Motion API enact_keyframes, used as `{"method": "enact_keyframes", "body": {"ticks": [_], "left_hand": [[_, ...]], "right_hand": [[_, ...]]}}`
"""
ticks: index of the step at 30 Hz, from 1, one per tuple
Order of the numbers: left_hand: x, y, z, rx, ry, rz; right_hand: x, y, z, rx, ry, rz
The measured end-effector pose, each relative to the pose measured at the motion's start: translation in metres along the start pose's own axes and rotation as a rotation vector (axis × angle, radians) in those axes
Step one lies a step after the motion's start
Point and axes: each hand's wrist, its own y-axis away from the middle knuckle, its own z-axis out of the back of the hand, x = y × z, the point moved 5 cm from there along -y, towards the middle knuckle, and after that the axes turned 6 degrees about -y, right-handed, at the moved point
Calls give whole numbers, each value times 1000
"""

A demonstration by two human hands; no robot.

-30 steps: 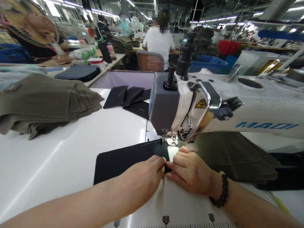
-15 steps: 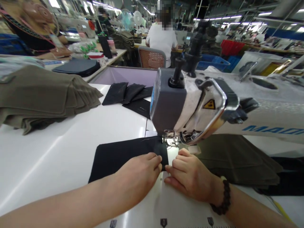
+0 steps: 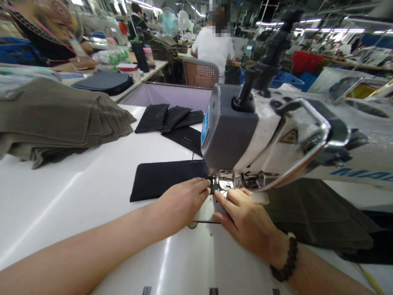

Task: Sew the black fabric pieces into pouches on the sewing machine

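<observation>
A folded black fabric piece (image 3: 166, 176) lies flat on the white table, its right end at the metal presser foot (image 3: 225, 183) of a sewing machine (image 3: 230, 127). My left hand (image 3: 186, 200) is closed on the near right edge of this fabric, fingertips just left of the foot. In front of the foot is my right hand (image 3: 245, 217). Its index fingertip touches or nearly touches the fabric's corner, and the thumb is spread apart on the machine bed. The fabric under the foot is mostly hidden by the foot and my fingers.
Several black sewn pieces (image 3: 172, 119) lie behind the fabric. Stacks of olive fabric stand at left (image 3: 58, 119) and right, under the machine arm (image 3: 313, 213). Beyond the table a person in a white shirt (image 3: 214, 49) sits on a chair (image 3: 201, 73).
The black fabric and both hands have moved away from me, bringing the fabric's near edge up to the presser foot. My right index finger has straightened. The view has shifted slightly.
</observation>
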Motion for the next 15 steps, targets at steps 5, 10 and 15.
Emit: {"method": "enact_keyframes", "body": {"ticks": [5,10,15], "left_hand": [[9,-7,-2,-20,-23,24],[14,-10,-3,-11,-30,39],[12,-6,-4,-2,-17,44]], "right_hand": [[-2,-2,-2,11,-1,-40],[-3,-2,-2,14,-6,-55],[-2,0,-1,11,19,-40]]}}
